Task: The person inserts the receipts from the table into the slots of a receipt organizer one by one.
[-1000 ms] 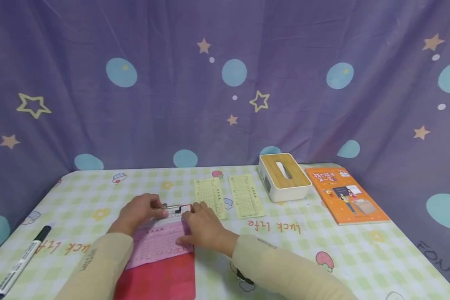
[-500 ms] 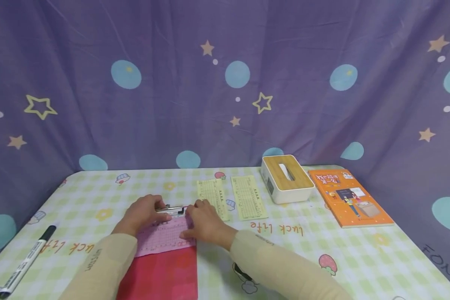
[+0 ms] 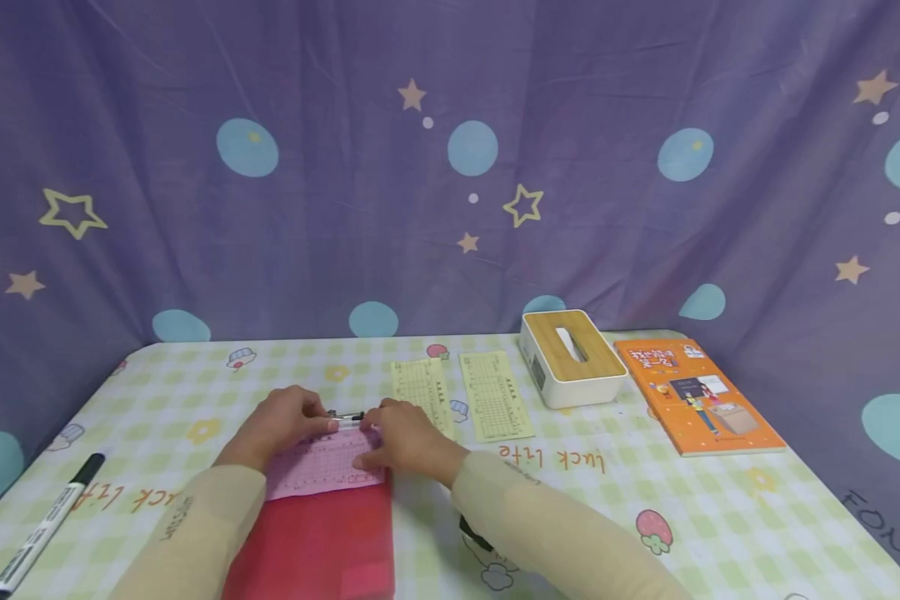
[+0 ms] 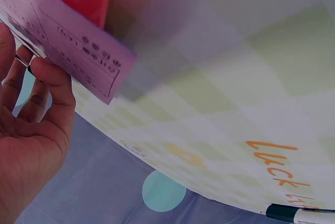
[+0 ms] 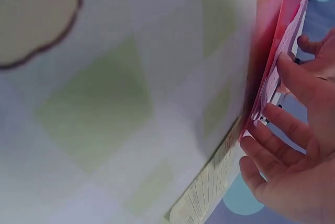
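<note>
A red clipboard lies on the table, its metal clip at the far end. A pink printed slip covers its upper part, with the top edge up against the clip. My left hand grips the clip's left end between thumb and fingers; in the left wrist view a metal wire shows beside the thumb. At the slip's upper right corner, my right hand holds the slip, thumb on its face and fingers by the clipboard's edge. Whether the slip lies under the clip is hidden.
Two yellow printed slips lie beyond the right hand. Farther right are a white tissue box with a wooden lid and an orange book. A marker lies at the left. A purple curtain hangs behind the table.
The pink slip has slid up the clipboard toward the clip, baring more red below it. The clip looks lower than before. Both hands stay near the clip.
</note>
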